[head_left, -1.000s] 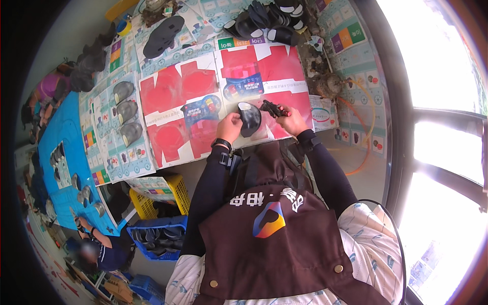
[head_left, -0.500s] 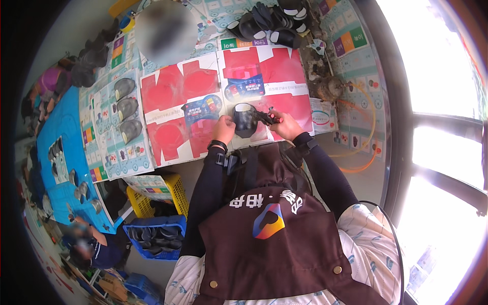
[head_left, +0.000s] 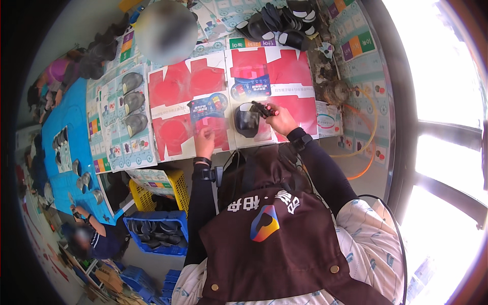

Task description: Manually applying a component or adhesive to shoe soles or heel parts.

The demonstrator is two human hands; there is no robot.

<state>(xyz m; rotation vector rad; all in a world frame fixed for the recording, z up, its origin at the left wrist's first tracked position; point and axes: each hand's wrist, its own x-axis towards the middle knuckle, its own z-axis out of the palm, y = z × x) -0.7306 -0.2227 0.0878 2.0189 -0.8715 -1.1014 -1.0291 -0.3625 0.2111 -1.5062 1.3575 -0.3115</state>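
On the red-and-white printed board (head_left: 178, 113) lies a rounded black shell-like piece (head_left: 247, 123) with a pale patch at its far end. My right hand (head_left: 280, 121) is closed around a small dark tool (head_left: 263, 109) with red bits; its exact kind is hard to make out. The tool's dark end reaches the far right edge of the black piece. To the left, apart from that piece, my left hand (head_left: 205, 141) hovers over the board's near edge. Its fingers are slightly blurred but look loosely apart, with nothing visible in them.
Three similar dark pieces (head_left: 133, 103) stand in a row on the left. A pile of black pieces (head_left: 274, 23) lies at the far right. Below left are a yellow crate (head_left: 144, 195) and a blue crate (head_left: 157, 217). Orange tubing (head_left: 373, 152) hangs at right; other people work at left.
My left hand has let go of the black piece and moved left, toward me. My right hand keeps the tool, now tilted over the piece's far right edge. The view has shifted slightly.
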